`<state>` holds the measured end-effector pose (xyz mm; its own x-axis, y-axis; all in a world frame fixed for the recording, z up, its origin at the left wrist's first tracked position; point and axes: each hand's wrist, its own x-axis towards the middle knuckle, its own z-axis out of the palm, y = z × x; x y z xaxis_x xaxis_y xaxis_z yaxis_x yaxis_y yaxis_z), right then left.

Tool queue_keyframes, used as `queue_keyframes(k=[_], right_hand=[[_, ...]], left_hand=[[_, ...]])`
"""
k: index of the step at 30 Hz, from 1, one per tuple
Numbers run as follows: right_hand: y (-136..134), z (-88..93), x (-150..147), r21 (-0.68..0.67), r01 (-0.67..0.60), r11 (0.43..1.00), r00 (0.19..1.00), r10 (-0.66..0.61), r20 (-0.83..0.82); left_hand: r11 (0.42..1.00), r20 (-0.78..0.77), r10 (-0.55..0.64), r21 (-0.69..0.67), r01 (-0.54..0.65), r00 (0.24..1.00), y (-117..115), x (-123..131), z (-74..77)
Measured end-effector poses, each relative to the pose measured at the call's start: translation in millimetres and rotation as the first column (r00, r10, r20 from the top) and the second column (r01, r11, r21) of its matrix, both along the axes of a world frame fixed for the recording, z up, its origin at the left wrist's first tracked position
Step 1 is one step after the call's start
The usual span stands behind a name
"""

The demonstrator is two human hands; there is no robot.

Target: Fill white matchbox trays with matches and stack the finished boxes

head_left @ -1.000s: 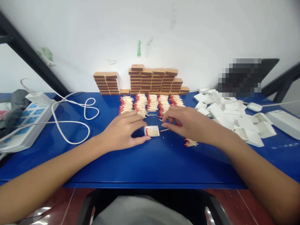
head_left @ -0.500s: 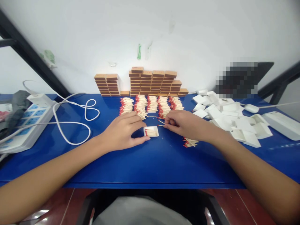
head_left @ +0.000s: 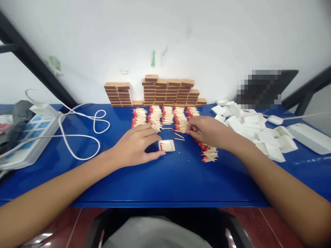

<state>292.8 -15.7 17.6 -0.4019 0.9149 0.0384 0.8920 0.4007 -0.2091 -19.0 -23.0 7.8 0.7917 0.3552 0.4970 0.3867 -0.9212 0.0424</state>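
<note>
My left hand (head_left: pixel 139 144) rests on the table with thumb and fingers closed around the left end of a small white matchbox tray (head_left: pixel 171 142). Red-tipped matches (head_left: pixel 167 147) lie inside that tray. My right hand (head_left: pixel 210 130) is at the upper part of the right-hand match row (head_left: pixel 210 153), fingertips pinched together. Whether a match is between those fingertips is hidden. Two loose matches (head_left: pixel 179 139) lie on the table between the tray and my right hand. Behind both hands, several more rows of matches (head_left: pixel 167 115) stretch toward the wall.
Stacks of brown matchboxes (head_left: pixel 161 93) stand against the wall. At right, white empty trays (head_left: pixel 248 127) are heaped beside a white device (head_left: pixel 309 137). A power strip (head_left: pixel 33 134) and a looping white cable (head_left: pixel 99 141) occupy the left of the blue table (head_left: pixel 155 186).
My right hand has moved right and slightly away from me, leaving the two loose matches and reaching the match row. My left hand and the tray have stayed in place.
</note>
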Motion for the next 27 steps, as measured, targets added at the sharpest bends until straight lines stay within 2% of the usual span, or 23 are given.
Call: queue_keyframes(k=[19,27], right_hand=[[0,-2.0,4,-0.024,-0.027,0.999,0.999,0.026,-0.039],[-13,5.7,-15,0.015,-0.064,0.998,0.996,0.065,-0.062]], left_hand=[[1.000,0.001,-0.002,0.008,0.002,1.000,0,0,0.2],[1.000,-0.011,0.003,0.010,-0.003,1.000,0,0,-0.1]])
